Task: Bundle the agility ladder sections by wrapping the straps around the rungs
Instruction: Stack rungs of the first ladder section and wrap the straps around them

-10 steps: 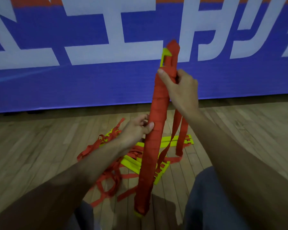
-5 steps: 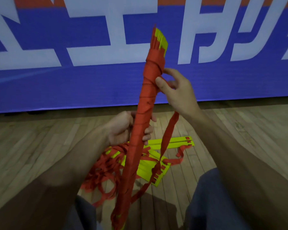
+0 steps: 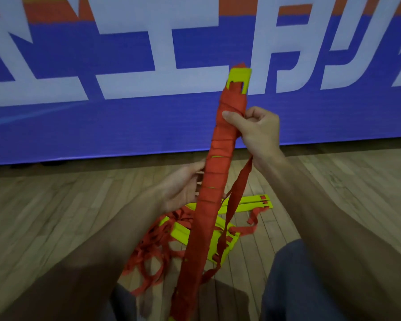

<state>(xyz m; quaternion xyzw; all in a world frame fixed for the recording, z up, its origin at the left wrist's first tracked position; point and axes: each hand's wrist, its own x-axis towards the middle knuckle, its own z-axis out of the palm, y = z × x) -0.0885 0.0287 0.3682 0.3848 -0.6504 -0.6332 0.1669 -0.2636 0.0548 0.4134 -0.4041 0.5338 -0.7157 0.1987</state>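
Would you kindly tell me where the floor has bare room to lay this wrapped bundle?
Bare wooden plank floor lies left of the loose red straps and right of the flat yellow plastic rungs. The middle, under the red-wrapped bundle, is crowded.

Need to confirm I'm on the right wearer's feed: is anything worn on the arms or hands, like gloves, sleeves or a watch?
The left hand and right hand are bare: no gloves, rings or watch in view. The left forearm and right forearm show no sleeve up to the frame's edge. Blue-grey fabric covers the right leg.
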